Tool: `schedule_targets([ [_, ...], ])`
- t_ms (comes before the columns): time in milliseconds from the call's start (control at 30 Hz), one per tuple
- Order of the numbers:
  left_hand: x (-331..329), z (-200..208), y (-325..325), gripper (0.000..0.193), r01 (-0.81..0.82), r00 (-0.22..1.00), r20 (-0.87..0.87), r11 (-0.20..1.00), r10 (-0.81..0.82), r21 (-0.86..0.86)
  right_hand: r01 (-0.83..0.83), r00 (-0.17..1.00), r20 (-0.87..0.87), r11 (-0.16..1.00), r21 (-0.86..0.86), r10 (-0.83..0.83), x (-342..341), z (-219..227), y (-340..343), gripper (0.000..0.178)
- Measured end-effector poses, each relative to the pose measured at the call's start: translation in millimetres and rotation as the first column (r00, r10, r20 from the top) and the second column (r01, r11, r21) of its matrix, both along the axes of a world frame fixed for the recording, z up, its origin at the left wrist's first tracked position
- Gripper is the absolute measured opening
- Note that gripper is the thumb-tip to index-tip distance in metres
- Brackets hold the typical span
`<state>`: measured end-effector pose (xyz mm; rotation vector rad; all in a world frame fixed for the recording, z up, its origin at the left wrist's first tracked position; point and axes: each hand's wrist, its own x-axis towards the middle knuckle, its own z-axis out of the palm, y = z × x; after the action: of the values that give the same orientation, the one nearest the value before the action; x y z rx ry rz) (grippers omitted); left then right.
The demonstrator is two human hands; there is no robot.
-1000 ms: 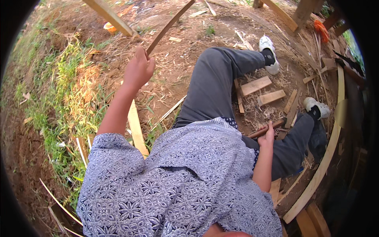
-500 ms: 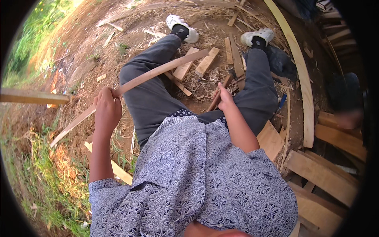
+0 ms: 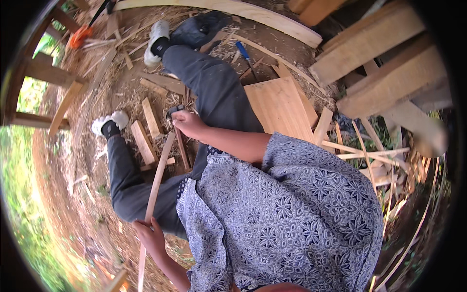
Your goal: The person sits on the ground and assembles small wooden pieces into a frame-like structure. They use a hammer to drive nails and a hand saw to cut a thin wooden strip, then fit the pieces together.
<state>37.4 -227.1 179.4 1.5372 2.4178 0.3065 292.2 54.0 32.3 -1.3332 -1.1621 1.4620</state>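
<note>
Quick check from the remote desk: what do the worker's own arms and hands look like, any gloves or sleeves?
Both hands are bare, no gloves: left hand, right hand. Forearms are uncovered too. Short sleeves of a blue-grey shirt with a white floral-geometric print end near the elbows. No watch or rings visible.

Soft daylight, overexposed left, fisheye-warped edges.

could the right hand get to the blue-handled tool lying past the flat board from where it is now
Probably yes, with a stretch. The right hand grips a dark tool; the blue-handled tool lies uncovered beyond the person's leg.
</note>
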Motion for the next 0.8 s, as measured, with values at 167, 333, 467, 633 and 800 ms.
schedule_targets([
  [167,-15.5,0.2,12.2,0.033,0.078,0.997,-0.005,0.996,-0.078,-0.036,0.106,0.968,0.165,0.906,0.411,-0.189,175.1,83.7,-17.6,0.019],
  [333,-30.5,-11.2,40.6,0.032,0.1,0.993,0.068,0.995,-0.099,-0.014,0.407,0.326,0.883,0.893,0.193,-0.339,383.5,45.9,-122.1,0.069],
  [467,-33.8,-9.9,49.5,0.032,0.109,0.994,0.017,0.993,-0.11,0.033,0.495,0.631,0.776,0.783,-0.376,-0.026,386.8,29.9,-177.9,0.08],
  [633,-28.2,-4.3,61.6,0.031,0.144,0.986,0.076,0.989,-0.146,0.027,0.582,0.652,0.713,0.774,-0.25,-0.26,357.6,52.8,-172.0,0.08],
  [800,-33.4,-2.0,57.3,0.031,0.159,0.984,0.067,0.986,-0.163,0.059,0.663,0.694,0.547,0.713,-0.228,-0.469,382.0,69.9,-120.6,0.077],
])
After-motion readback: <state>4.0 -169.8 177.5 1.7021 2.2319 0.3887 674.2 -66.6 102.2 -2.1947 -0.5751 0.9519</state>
